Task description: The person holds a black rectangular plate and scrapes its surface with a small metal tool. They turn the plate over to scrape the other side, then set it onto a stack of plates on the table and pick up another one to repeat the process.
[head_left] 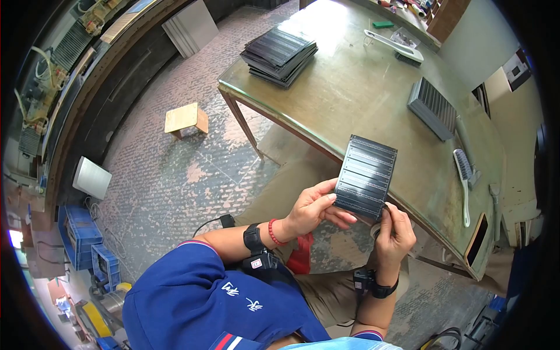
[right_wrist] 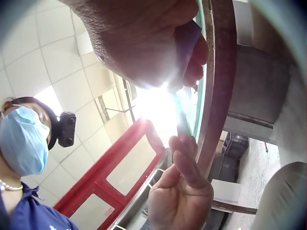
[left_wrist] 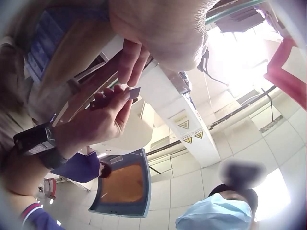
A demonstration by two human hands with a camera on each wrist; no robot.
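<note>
My left hand (head_left: 315, 210) holds a black rectangular panel (head_left: 366, 175) with rows of small holes, thumb on its near left corner and fingers beneath. The panel is tilted up over the table's edge. At its near right corner my right hand (head_left: 396, 233) is closed, thumb against bent fingers. In the left wrist view a small flat grey piece (left_wrist: 135, 93) sticks out from the fingertips of that right hand (left_wrist: 103, 117); I cannot tell whether it is a blade. The right wrist view shows the left hand (right_wrist: 181, 191) with its fingers extended under the panel.
On the green-topped table (head_left: 326, 105) lie a stack of black panels (head_left: 279, 55), a second stack (head_left: 433, 108), a white-handled brush (head_left: 464, 181) and another brush (head_left: 394, 45). A wooden stool (head_left: 186, 118) and blue crates (head_left: 81, 233) stand on the floor at left.
</note>
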